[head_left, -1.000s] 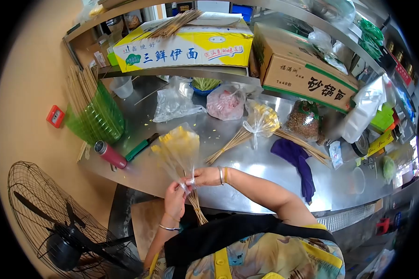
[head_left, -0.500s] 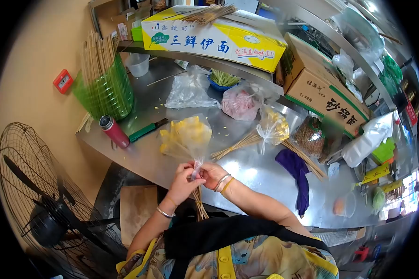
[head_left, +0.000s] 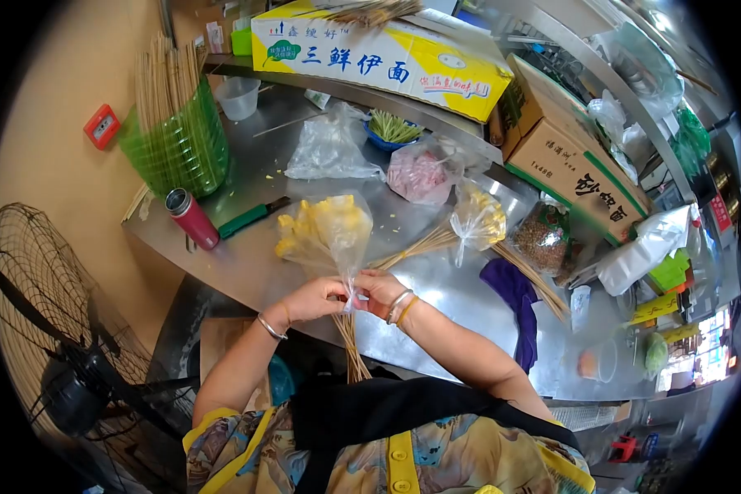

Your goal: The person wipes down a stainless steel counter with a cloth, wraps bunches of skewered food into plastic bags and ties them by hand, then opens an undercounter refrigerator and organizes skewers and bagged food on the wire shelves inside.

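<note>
My left hand (head_left: 314,298) and my right hand (head_left: 379,290) meet at the gathered neck of a clear plastic bag (head_left: 351,239), their fingers closed on it. Inside the bag are yellow food pieces (head_left: 305,229) on skewers. The bare wooden sticks (head_left: 352,352) come out below my hands, towards my body. What my fingertips do at the neck is partly hidden. To the right lies a second bundle of yellow skewers in a tied bag (head_left: 477,216), its sticks pointing left towards my right hand.
A green-handled knife (head_left: 253,217) and red flask (head_left: 192,219) are at left, near a green basket (head_left: 177,148) of sticks. Behind lie a clear bag (head_left: 333,148), a bag of pinkish food (head_left: 420,173) and a blue bowl (head_left: 383,140). At right is a purple cloth (head_left: 509,296).
My left wrist and forearm have swung outward to the left, and my hands sit slightly higher on the table. Both still grip the bag's neck. The whole view has shifted a little.
</note>
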`<state>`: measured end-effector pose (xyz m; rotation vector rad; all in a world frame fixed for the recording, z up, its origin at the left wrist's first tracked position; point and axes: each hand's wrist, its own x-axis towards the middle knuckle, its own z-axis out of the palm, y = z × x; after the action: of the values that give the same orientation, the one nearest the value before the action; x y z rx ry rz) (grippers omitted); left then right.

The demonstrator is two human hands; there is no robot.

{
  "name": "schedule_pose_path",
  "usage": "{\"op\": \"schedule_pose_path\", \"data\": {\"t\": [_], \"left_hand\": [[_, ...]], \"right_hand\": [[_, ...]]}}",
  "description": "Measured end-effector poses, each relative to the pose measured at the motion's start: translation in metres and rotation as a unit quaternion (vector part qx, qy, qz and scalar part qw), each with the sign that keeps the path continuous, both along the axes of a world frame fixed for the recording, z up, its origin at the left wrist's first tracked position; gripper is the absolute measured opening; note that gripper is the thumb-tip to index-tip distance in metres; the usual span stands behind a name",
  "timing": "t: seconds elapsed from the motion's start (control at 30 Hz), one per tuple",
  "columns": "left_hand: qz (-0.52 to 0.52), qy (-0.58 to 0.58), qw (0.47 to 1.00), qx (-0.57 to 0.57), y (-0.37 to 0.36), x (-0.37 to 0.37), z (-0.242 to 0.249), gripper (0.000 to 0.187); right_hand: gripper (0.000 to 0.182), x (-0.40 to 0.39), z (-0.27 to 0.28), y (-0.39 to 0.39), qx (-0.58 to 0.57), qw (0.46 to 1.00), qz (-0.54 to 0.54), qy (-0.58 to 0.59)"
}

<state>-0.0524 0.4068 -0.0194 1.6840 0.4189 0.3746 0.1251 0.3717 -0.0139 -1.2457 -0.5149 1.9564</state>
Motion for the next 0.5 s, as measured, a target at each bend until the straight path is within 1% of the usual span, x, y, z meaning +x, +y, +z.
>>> {"op": "schedule_pose_path", "data": {"t": [0.03,0.07,0.1,0.13,0.17,0.2,0.23,0.27,0.3,0.33,0.37,0.4,0.43,0.47,0.5], "left_hand": [[-0.002,-0.001,1.000,0.003,0.001,-0.001,0.003,0.013],[0.000,0.029,0.999,-0.025,0.001,-0.002,0.006,0.013],[0.001,0.058,0.997,-0.053,0.000,-0.002,0.007,0.015],[-0.001,0.057,0.997,-0.052,-0.002,0.000,0.006,0.015],[0.058,0.015,0.993,-0.103,-0.006,0.005,0.002,0.009],[0.118,-0.026,0.981,-0.154,-0.012,0.008,-0.002,0.007],[0.119,-0.027,0.980,-0.158,-0.019,0.010,-0.009,0.007],[0.208,-0.083,0.963,-0.149,-0.025,0.012,-0.018,0.008],[0.295,-0.137,0.936,-0.138,-0.029,0.012,-0.027,0.014],[0.297,-0.135,0.935,-0.141,-0.030,0.011,-0.036,0.014],[0.410,-0.216,0.863,-0.202,-0.030,0.009,-0.037,0.018],[0.512,-0.290,0.766,-0.257,-0.032,0.006,-0.038,0.024],[0.513,-0.355,0.683,-0.380,-0.032,0.005,-0.039,0.026],[0.516,-0.357,0.679,-0.382,-0.031,0.005,-0.042,0.026],[0.500,-0.385,0.621,-0.466,-0.029,0.003,-0.047,0.026]], "right_hand": [[0.020,-0.001,0.001,0.001,0.003,1.000,-0.010,0.002],[0.020,-0.002,-0.007,0.003,0.005,1.000,-0.012,0.001],[0.020,-0.002,-0.019,0.006,0.000,1.000,-0.007,0.025],[0.019,-0.001,-0.029,0.009,-0.006,0.999,-0.002,0.050],[0.016,-0.008,-0.004,0.005,-0.008,0.998,-0.017,0.055],[0.016,-0.007,-0.005,0.005,-0.010,0.998,-0.017,0.054],[0.014,-0.005,-0.008,0.005,0.003,0.997,-0.049,0.062],[0.011,-0.003,-0.012,0.005,0.017,0.994,-0.081,0.071],[0.008,-0.002,-0.020,0.005,0.005,0.989,-0.105,0.102],[0.008,0.004,-0.025,0.005,0.002,0.989,-0.104,0.103],[0.006,0.011,-0.026,0.004,-0.065,0.978,-0.147,0.133],[0.005,0.016,-0.028,0.003,-0.132,0.960,-0.190,0.161],[0.005,0.020,-0.030,0.003,-0.145,0.949,-0.217,0.180],[0.005,0.026,-0.036,0.006,-0.147,0.950,-0.214,0.176],[0.010,0.033,-0.045,0.011,-0.155,0.924,-0.253,0.240]]}}
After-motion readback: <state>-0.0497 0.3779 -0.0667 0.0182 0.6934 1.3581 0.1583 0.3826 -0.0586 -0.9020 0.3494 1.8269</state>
